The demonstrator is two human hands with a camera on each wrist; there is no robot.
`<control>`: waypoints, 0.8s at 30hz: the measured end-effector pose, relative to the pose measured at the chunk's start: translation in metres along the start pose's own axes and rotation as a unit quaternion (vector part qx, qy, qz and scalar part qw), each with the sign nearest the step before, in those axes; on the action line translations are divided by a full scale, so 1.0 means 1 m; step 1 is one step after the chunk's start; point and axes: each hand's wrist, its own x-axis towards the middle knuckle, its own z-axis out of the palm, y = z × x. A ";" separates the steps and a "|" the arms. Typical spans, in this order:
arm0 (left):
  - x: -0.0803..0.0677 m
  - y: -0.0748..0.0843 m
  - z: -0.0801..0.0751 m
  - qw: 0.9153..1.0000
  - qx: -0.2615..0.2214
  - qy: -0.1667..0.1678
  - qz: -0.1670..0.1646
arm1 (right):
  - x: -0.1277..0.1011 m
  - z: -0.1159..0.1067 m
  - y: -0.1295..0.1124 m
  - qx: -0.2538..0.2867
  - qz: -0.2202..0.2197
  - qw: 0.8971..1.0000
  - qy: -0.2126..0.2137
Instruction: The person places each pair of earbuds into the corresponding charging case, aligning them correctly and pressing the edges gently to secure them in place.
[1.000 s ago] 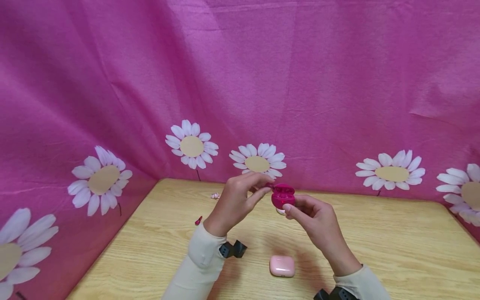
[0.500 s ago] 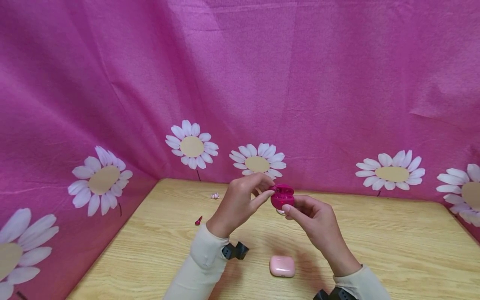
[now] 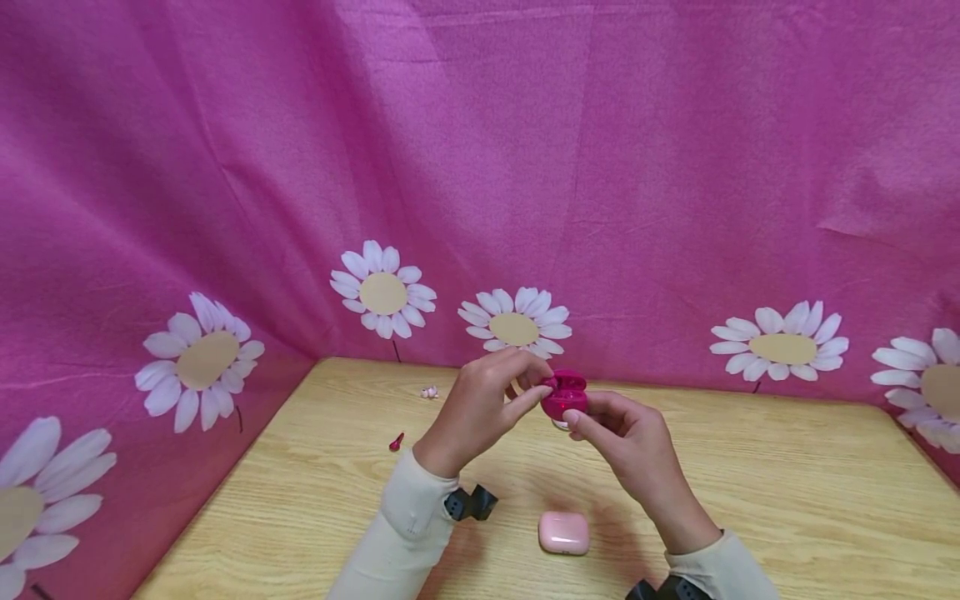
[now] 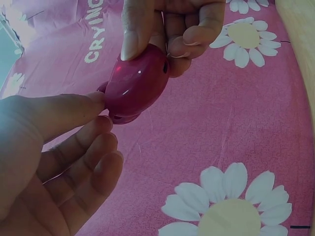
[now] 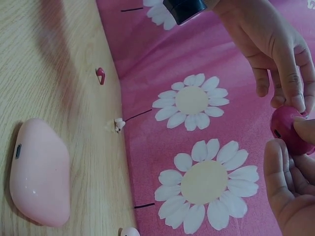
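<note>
My right hand (image 3: 633,437) holds up a dark pink earbud case (image 3: 564,407), its lid raised, between thumb and fingers. A small light glows red on the case's front. From the left, my left hand (image 3: 483,408) pinches a dark pink earbud (image 3: 551,383) right at the case opening. Thumb and fingertips hide most of that earbud. In the left wrist view the rounded underside of the case (image 4: 135,86) faces the camera, my left thumb at its edge. A second dark pink earbud (image 3: 396,442) lies on the table, left of my left forearm.
A glossy light pink case (image 3: 564,533), closed, sits on the wooden table (image 3: 315,517) between my forearms. Pale pink earbuds (image 3: 429,392) lie near the back edge. Something whitish (image 3: 560,425) shows partly beneath the held case. A pink daisy-print cloth (image 3: 637,208) hangs behind.
My left hand has moved slightly right, bringing the pinched earbud from beside the case into its opening. The right hand and the case have barely moved.
</note>
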 end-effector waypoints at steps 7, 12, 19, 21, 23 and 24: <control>-0.001 0.000 0.001 1.000 0.012 -0.003 0.003 | 0.000 -0.001 0.000 -0.003 0.003 1.000 0.004; -0.001 0.001 0.002 1.000 0.011 -0.005 -0.001 | 0.000 -0.002 -0.001 -0.005 0.006 1.000 0.005; -0.001 0.001 0.002 1.000 0.012 -0.006 0.004 | 0.000 -0.002 -0.001 -0.006 0.004 1.000 0.005; -0.001 0.001 0.002 1.000 0.011 -0.007 0.004 | 0.000 -0.002 -0.001 -0.006 0.003 1.000 0.005; -0.001 0.001 0.002 1.000 0.008 -0.008 0.004 | 0.000 -0.002 -0.001 -0.006 0.002 1.000 0.006; -0.001 0.001 0.002 1.000 0.007 -0.009 0.003 | 0.000 -0.002 -0.001 -0.007 0.002 1.000 0.007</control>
